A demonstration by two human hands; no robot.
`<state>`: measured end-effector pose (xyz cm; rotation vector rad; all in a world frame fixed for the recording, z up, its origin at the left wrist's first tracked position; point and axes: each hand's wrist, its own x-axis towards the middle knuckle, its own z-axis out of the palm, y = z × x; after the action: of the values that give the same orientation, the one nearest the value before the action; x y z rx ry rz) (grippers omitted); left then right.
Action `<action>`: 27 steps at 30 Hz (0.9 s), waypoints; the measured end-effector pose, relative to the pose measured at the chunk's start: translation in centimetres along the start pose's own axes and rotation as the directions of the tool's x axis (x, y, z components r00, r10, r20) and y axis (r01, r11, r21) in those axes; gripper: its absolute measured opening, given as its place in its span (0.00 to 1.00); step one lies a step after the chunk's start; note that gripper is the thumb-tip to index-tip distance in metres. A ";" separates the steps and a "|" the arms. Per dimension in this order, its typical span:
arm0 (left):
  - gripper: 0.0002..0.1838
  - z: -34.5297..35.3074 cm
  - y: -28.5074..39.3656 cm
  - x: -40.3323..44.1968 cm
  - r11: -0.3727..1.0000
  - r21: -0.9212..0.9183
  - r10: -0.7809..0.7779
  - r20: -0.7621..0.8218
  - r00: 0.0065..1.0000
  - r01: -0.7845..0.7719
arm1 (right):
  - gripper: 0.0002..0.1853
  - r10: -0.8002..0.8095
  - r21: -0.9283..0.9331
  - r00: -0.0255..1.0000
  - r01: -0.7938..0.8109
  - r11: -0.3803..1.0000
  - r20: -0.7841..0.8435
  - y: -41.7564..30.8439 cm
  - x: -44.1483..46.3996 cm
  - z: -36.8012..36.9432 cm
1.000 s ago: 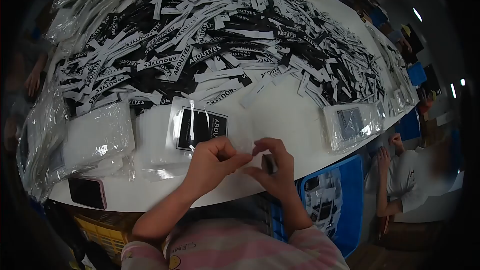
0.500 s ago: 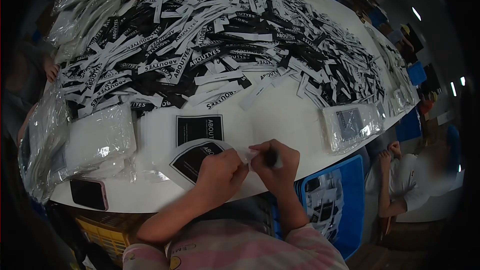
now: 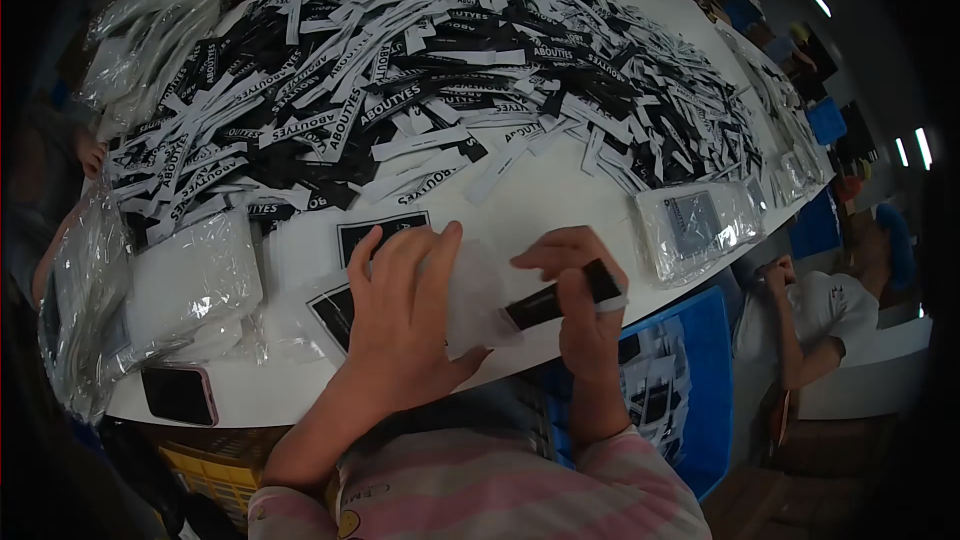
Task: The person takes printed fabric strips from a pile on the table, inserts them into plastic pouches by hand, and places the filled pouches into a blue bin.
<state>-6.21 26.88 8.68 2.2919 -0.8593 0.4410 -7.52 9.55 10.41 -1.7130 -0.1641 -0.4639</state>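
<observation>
My left hand lies with its fingers stretched and spread over a translucent plastic bag, its thumb along the near edge. In my right hand a narrow black stick packet is held between thumb and fingers. The packet's left end meets the right edge of the bag; whether it is inside the bag I cannot tell. Left of my left hand, a black printed square shows partly under clear plastic. Behind the hand, another black printed square rests on the translucent bags, partly covered by my fingers.
A large heap of black and white stick packets spreads across the white table. Bundles of clear bags lie left, a wrapped stack right. A phone lies near the edge. A blue bin holds filled bags. Other people sit nearby.
My left hand has opened from a closed grip and spread over the bag. My right hand has shifted slightly right, and the black packet now shows in it. The view has tilted a little.
</observation>
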 end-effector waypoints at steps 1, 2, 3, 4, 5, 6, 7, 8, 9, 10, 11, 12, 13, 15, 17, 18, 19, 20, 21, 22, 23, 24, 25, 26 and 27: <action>0.54 -0.3 0.0 0.0 0.997 -0.053 -0.056 0.013 0.998 0.057 | 0.11 0.023 -0.009 0.991 -0.025 1.000 -0.129 0.2 -0.2 -0.9; 0.53 -0.4 0.0 0.0 0.988 -0.105 -0.113 0.029 0.993 0.115 | 0.11 -0.164 -0.066 0.967 0.154 0.986 -0.195 0.6 -0.2 -1.5; 0.53 -0.4 0.0 0.0 0.987 -0.107 -0.113 0.032 0.993 0.116 | 0.12 -0.349 -0.133 0.904 0.325 0.936 -0.246 0.8 -0.2 -2.0; 0.53 -0.4 0.0 0.0 0.986 -0.116 -0.118 0.050 0.992 0.123 | 0.10 -0.407 -0.279 0.881 0.339 0.898 -0.239 0.0 -0.6 -2.4; 0.53 -0.4 0.0 0.0 0.984 -0.125 -0.122 0.069 0.990 0.130 | 0.10 -0.406 -0.280 0.882 0.337 0.899 -0.241 -0.4 -1.0 -2.3; 0.53 -0.4 0.0 0.1 0.984 -0.125 -0.120 0.071 0.990 0.128 | 0.07 -0.464 -0.357 0.864 0.379 0.854 -0.195 -0.6 -1.2 -2.2; 0.53 -0.4 0.0 0.1 0.981 -0.142 -0.123 0.075 0.990 0.132 | 0.05 -0.518 -0.428 0.844 0.419 0.801 -0.143 -0.8 -1.4 -1.9; 0.53 -0.4 -0.1 0.1 0.978 -0.159 -0.127 0.079 0.989 0.138 | 0.04 -0.513 -0.445 0.851 0.418 0.792 -0.114 -1.3 -1.4 -1.5; 0.53 -0.4 -0.1 0.1 0.977 -0.159 -0.127 0.080 0.989 0.139 | 0.04 -0.512 -0.445 0.851 0.417 0.793 -0.114 -1.2 -1.4 -1.2; 0.54 -0.5 -0.1 0.1 0.978 -0.153 -0.131 0.061 0.989 0.139 | 0.06 -0.478 -0.425 0.873 0.400 0.812 -0.092 -1.1 -1.3 -1.0; 0.54 -0.5 -0.2 0.1 0.979 -0.147 -0.136 0.042 0.990 0.141 | 0.08 -0.443 -0.404 0.894 0.381 0.831 -0.069 -1.0 -1.2 -0.8; 0.54 -0.4 -0.2 0.0 0.979 -0.146 -0.138 0.044 0.989 0.143 | 0.08 -0.441 -0.403 0.895 0.380 0.833 -0.069 -0.8 -1.3 -0.7; 0.55 -0.3 -0.2 -0.1 0.972 -0.170 -0.158 0.026 0.987 0.160 | 0.09 -0.355 -0.252 0.930 0.323 0.912 -0.093 -0.4 -1.5 -0.6; 0.55 -0.3 -0.2 -0.1 0.966 -0.194 -0.174 0.012 0.985 0.173 | 0.10 -0.263 -0.096 0.959 0.253 0.963 -0.108 -0.3 -1.7 -0.6; 0.55 -0.4 -0.1 0.0 0.974 -0.162 -0.162 -0.002 0.987 0.159 | 0.09 -0.201 -0.051 0.978 0.198 0.979 -0.052 -0.7 -1.6 -0.6; 0.55 -0.3 -0.1 -0.1 0.974 -0.162 -0.162 0.000 0.987 0.160 | 0.09 -0.199 -0.052 0.979 0.196 0.979 -0.053 -0.7 -1.5 -0.7; 0.56 -0.2 -0.1 -0.2 0.981 -0.143 -0.133 0.014 0.991 0.134 | 0.08 -0.118 0.022 0.991 0.117 0.993 0.059 -0.7 -1.2 -1.0; 0.56 -0.1 -0.1 -0.2 0.987 -0.123 -0.103 0.026 0.994 0.106 | 0.08 -0.045 0.086 0.983 0.031 0.996 0.176 -0.6 -0.8 -1.2; 0.56 -0.1 0.0 -0.3 0.987 -0.123 -0.102 0.026 0.994 0.104 | 0.08 -0.046 0.086 0.984 0.031 0.996 0.174 -0.6 -0.6 -1.3; 0.56 -0.2 0.1 -0.4 0.990 -0.096 -0.099 0.046 0.994 0.104 | 0.08 -0.002 0.097 0.984 -0.015 0.995 0.176 -0.6 -0.4 -1.4; 0.56 -0.2 0.1 -0.4 0.992 -0.067 -0.100 0.065 0.993 0.105 | 0.07 0.042 0.108 0.982 -0.063 0.992 0.182 -0.6 -0.2 -1.4; 0.56 -0.2 0.1 -0.4 0.992 -0.067 -0.105 0.064 0.992 0.109 | 0.07 0.043 0.109 0.982 -0.064 0.992 0.186 -0.5 0.0 -1.3; 0.56 -0.1 0.0 -0.4 0.991 -0.080 -0.106 0.053 0.993 0.110 | 0.07 -0.020 0.013 0.984 0.018 1.000 0.176 -0.4 0.1 -1.0; 0.56 -0.1 -0.1 -0.5 0.990 -0.094 -0.104 0.044 0.994 0.107 | 0.08 -0.084 -0.083 0.982 0.099 0.992 0.169 -0.4 0.1 -0.9; 0.56 -0.2 -0.1 -0.5 0.990 -0.094 -0.102 0.045 0.994 0.106 | 0.08 -0.084 -0.083 0.982 0.099 0.992 0.167 -0.4 0.3 -1.2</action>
<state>-6.52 27.31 8.55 2.2508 -0.7591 0.3014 -7.67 8.45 11.00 -1.8393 -0.3457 -0.4032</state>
